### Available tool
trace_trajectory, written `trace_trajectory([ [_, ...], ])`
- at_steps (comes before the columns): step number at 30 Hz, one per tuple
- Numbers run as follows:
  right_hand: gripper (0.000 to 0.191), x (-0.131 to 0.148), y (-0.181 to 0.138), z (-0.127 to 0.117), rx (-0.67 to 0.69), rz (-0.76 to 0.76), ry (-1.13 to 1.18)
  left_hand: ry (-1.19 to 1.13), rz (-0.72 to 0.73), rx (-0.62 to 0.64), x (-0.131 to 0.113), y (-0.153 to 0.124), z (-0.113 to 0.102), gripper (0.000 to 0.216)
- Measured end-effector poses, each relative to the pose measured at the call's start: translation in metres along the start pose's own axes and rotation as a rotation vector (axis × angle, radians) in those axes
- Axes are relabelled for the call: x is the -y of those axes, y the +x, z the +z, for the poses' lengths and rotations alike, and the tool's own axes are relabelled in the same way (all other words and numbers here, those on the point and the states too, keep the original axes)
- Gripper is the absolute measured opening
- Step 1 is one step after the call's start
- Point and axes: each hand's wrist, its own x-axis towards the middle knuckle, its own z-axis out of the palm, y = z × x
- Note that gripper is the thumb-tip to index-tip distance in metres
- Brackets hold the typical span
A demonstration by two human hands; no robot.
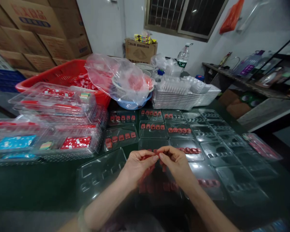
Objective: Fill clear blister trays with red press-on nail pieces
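My left hand [139,165] and my right hand [176,164] meet over the middle of the table, thumbs and fingertips pinched together. Between them is a small red plastic piece [157,152], mostly covered by the fingers; its exact kind is unclear. More red shows under my left palm, blurred. Around the hands lie clear plastic trays [149,141] with small moulded pockets. Several of them carry rows of red pieces [180,130], while trays to the right, such as the clear tray [219,154], show bare pockets. A clear tray [87,167] lies beside my left forearm.
Stacked clear packs [74,129] with red and blue dotted inserts stand at left. Behind them is a red basket [43,75] of red pieces. A plastic bag [132,77] covers bowls. A stack of clear trays [174,100] and a bottle [183,56] stand at the back.
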Motion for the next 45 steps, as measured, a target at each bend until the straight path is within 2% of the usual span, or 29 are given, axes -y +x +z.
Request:
trace_trajectory([
  [4, 0.012, -0.001, 0.002, 0.006, 0.012, 0.103, 0.164, 0.126, 0.078, -0.042, 0.003, 0.000, 0.003, 0.020],
  [7, 0.014, -0.006, 0.004, 0.009, -0.025, 0.136, 0.145, 0.224, 0.080, -0.066, 0.004, 0.000, 0.005, 0.020],
  [14, 0.020, -0.027, 0.013, 0.011, -0.066, 0.132, 0.021, 0.328, 0.069, 0.013, 0.011, 0.006, -0.002, 0.022],
  [19, 0.033, -0.025, 0.012, 0.012, -0.046, 0.061, 0.040, 0.394, 0.150, -0.042, 0.011, 0.011, -0.005, 0.023],
  [25, 0.023, -0.015, 0.005, 0.000, 0.051, 0.007, 0.050, 0.208, -0.013, -0.003, 0.005, 0.017, -0.008, 0.026],
  [32, 0.017, -0.023, 0.006, -0.014, 0.030, 0.084, 0.110, 0.322, 0.010, 0.068, -0.002, 0.015, -0.002, 0.021],
  [38, 0.015, -0.024, 0.003, -0.011, 0.033, 0.128, 0.208, 0.275, -0.036, 0.088, -0.002, 0.021, 0.004, 0.021],
  [41, 0.015, -0.016, 0.010, -0.027, 0.007, 0.079, 0.114, 0.127, -0.164, 0.092, 0.002, 0.027, 0.001, 0.025],
  [43, 0.018, -0.008, 0.030, -0.053, -0.071, -0.003, -0.053, -0.045, -0.281, 0.125, 0.003, 0.030, -0.003, 0.027],
  [45, 0.021, -0.001, 0.065, -0.088, -0.225, -0.116, -0.279, -0.226, -0.383, 0.149, 0.003, 0.031, -0.008, 0.028],
])
